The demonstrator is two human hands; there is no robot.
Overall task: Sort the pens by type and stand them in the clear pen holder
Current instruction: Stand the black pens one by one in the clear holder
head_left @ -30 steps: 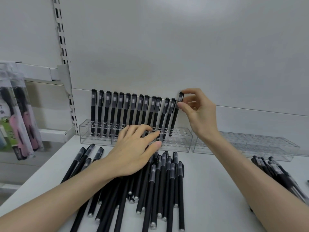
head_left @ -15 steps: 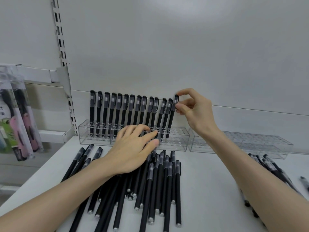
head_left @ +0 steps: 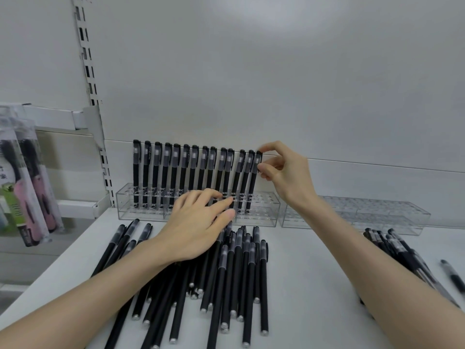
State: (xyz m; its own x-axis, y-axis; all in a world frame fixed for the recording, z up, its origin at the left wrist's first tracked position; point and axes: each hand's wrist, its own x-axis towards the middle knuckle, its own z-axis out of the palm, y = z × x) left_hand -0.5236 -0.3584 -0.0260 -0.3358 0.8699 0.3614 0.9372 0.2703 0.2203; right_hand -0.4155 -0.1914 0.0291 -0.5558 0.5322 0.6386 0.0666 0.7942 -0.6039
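My right hand [head_left: 286, 172] pinches the cap of the rightmost black pen [head_left: 253, 182] standing in the clear pen holder [head_left: 266, 215]. My left hand [head_left: 198, 222] lies flat, fingers straight, on the loose pens [head_left: 241, 273].

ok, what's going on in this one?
A person is filling a clear pen holder with black capped pens. The right hand pinches the cap of the rightmost pen in the standing row, which leans slightly. The left hand lies flat, fingers straight, on the pile of loose pens in front. The holder's right end has free holes. A second clear holder beside it holds no pens, and another bunch of pens lies at the right.
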